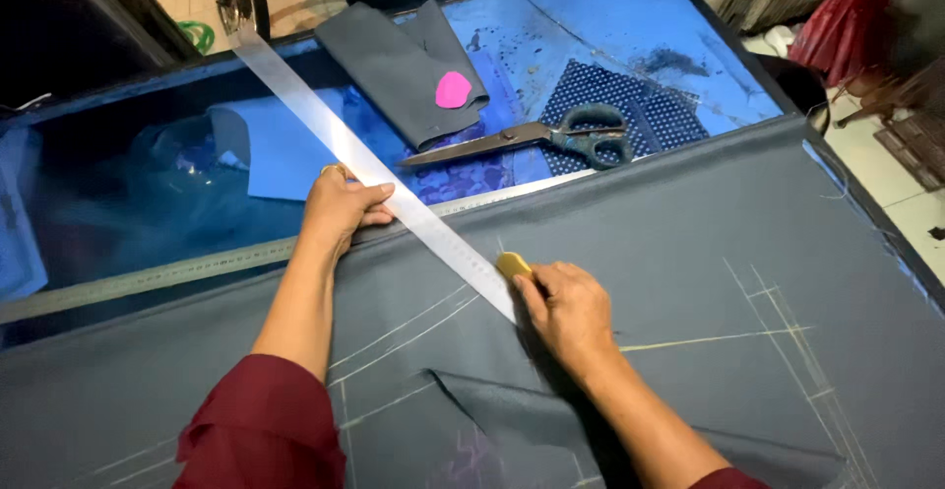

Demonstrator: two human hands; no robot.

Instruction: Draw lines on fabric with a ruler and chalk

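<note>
Head view: fingers (527, 287) pinch chalk (512, 264).

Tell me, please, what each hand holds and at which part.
The right hand pinches a yellow tailor's chalk at its rear end. The left hand presses the long metal ruler flat near its middle on the grey fabric.

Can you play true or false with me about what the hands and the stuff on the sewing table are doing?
1. The left hand presses on the long ruler. True.
2. The right hand holds the scissors. False: it holds yellow chalk; the scissors lie apart on the blue table.
3. A pink chalk piece sits on folded grey cloth. True.
4. The big grey fabric has no marks. False: chalk lines cross it.
</note>
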